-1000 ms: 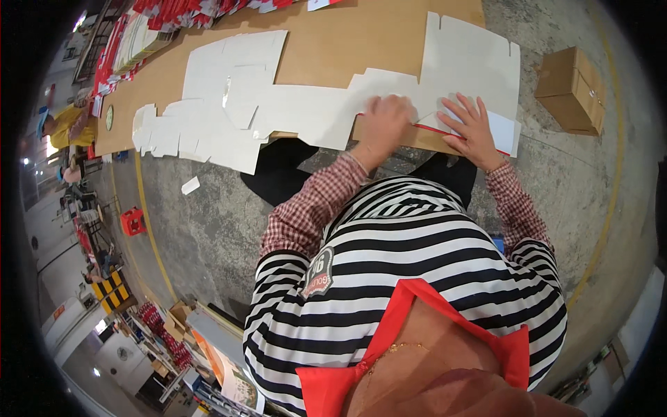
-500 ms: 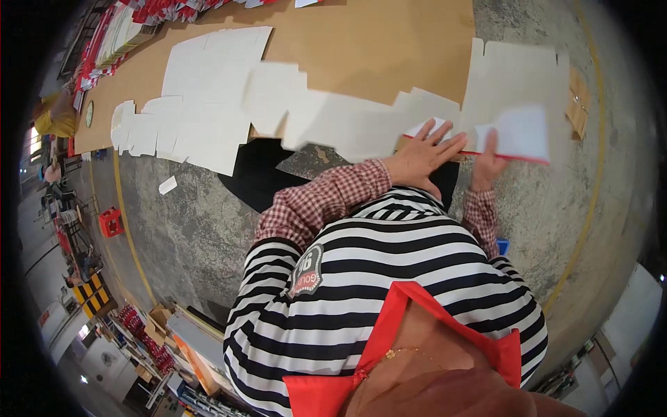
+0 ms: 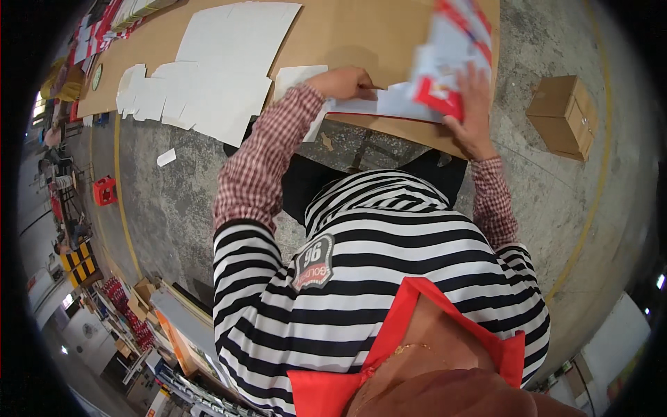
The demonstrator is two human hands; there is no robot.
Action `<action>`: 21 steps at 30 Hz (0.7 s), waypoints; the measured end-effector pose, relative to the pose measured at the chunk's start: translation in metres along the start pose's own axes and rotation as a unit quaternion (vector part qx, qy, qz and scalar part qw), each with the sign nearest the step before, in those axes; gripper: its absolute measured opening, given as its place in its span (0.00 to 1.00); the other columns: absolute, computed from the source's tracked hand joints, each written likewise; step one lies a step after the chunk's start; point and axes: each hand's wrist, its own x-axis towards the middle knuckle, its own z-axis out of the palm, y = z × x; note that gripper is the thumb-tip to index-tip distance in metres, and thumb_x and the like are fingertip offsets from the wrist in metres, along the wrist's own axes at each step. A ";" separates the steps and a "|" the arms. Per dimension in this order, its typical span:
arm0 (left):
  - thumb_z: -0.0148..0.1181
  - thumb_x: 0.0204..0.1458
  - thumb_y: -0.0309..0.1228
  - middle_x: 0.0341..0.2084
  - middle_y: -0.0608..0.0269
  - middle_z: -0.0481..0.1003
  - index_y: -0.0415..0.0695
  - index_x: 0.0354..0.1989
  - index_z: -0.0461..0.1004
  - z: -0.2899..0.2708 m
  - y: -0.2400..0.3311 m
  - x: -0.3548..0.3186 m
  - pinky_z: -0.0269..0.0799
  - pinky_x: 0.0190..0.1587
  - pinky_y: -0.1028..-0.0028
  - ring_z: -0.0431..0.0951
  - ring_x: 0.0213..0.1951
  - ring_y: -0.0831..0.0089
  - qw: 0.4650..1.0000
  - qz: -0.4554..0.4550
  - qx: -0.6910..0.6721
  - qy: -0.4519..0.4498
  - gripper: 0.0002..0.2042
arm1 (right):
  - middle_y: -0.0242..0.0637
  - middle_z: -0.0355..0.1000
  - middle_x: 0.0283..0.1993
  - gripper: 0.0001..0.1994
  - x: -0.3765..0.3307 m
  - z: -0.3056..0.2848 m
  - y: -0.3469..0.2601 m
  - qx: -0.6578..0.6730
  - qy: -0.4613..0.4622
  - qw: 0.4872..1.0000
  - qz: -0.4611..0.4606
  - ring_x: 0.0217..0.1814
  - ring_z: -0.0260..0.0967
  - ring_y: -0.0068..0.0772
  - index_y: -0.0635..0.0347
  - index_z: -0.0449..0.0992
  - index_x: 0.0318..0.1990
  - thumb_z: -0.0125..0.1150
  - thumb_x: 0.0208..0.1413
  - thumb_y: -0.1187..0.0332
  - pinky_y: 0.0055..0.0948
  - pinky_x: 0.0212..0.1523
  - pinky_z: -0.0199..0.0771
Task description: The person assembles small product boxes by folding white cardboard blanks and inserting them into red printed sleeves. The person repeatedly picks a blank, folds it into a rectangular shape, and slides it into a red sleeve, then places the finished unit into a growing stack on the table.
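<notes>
A flat carton blank (image 3: 403, 104), white inside with a red edge, lies along the near edge of the brown table. My left hand (image 3: 342, 83) is at its left end with fingers curled in a pinch, and seems to grip the blank's edge. On the right, my right hand (image 3: 474, 111) holds a raised panel with red, white and blue print (image 3: 451, 59), thumb on the near side and fingers along it. Motion blurs that panel, and I cannot tell whether it is joined to the blank below. A smaller white card piece (image 3: 299, 76) lies under my left forearm.
Large white cardboard sheets (image 3: 229, 55) overlap on the left of the brown table (image 3: 354, 28). Red and white stacks (image 3: 94, 35) stand at the far left. A brown carton (image 3: 564, 117) sits on the floor at right, a red stool (image 3: 105, 191) at left.
My left hand has gone from lying flat to a pinch farther left. My right hand has lifted a printed panel. White sheets along the middle and right table edge are gone from there.
</notes>
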 end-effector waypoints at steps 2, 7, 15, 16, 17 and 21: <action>0.68 0.51 0.42 0.25 0.54 0.77 0.37 0.34 0.78 -0.005 -0.006 0.003 0.70 0.29 0.69 0.76 0.29 0.67 0.999 -0.017 0.027 0.004 0.17 | 0.43 0.47 0.76 0.35 -0.010 0.023 0.001 -0.113 -0.061 0.992 0.002 0.78 0.38 0.54 0.45 0.59 0.71 0.58 0.57 0.46 0.54 0.73 0.38; 0.74 0.42 0.37 0.33 0.56 0.80 0.40 0.42 0.77 0.033 -0.039 -0.062 0.75 0.34 0.69 0.81 0.30 0.66 0.953 -0.132 -0.189 0.196 0.21 | 0.43 0.64 0.62 0.23 -0.022 0.041 0.021 -0.022 -0.076 0.997 0.017 0.64 0.60 0.49 0.51 0.73 0.58 0.64 0.55 0.59 0.47 0.64 0.57; 0.65 0.42 0.31 0.64 0.53 0.63 0.44 0.66 0.61 0.117 0.027 -0.088 0.63 0.59 0.54 0.62 0.65 0.61 0.880 -0.107 0.357 0.294 0.37 | 0.43 0.65 0.59 0.27 0.050 0.084 -0.035 0.142 -0.194 0.956 -0.166 0.55 0.65 0.46 0.52 0.74 0.56 0.69 0.49 0.54 0.41 0.56 0.67; 0.64 0.45 0.31 0.70 0.58 0.54 0.48 0.71 0.52 0.127 0.020 -0.095 0.55 0.63 0.47 0.57 0.69 0.64 0.880 -0.116 0.374 0.268 0.42 | 0.43 0.65 0.59 0.28 0.050 0.088 -0.037 0.111 -0.211 0.947 -0.213 0.55 0.64 0.46 0.51 0.74 0.56 0.69 0.48 0.53 0.41 0.56 0.67; 0.65 0.46 0.31 0.69 0.59 0.56 0.48 0.70 0.54 0.121 0.016 -0.106 0.54 0.64 0.48 0.57 0.69 0.65 0.894 -0.084 0.359 0.254 0.40 | 0.42 0.65 0.59 0.28 0.048 0.090 -0.037 0.113 -0.222 0.947 -0.204 0.56 0.64 0.46 0.51 0.74 0.57 0.69 0.49 0.52 0.41 0.56 0.67; 0.70 0.44 0.32 0.60 0.62 0.68 0.47 0.63 0.65 0.113 -0.015 -0.151 0.49 0.67 0.48 0.61 0.66 0.65 0.924 0.003 0.232 0.303 0.34 | 0.42 0.64 0.61 0.28 0.026 0.073 -0.036 0.131 -0.262 0.942 -0.166 0.55 0.62 0.46 0.49 0.73 0.58 0.67 0.50 0.50 0.41 0.56 0.66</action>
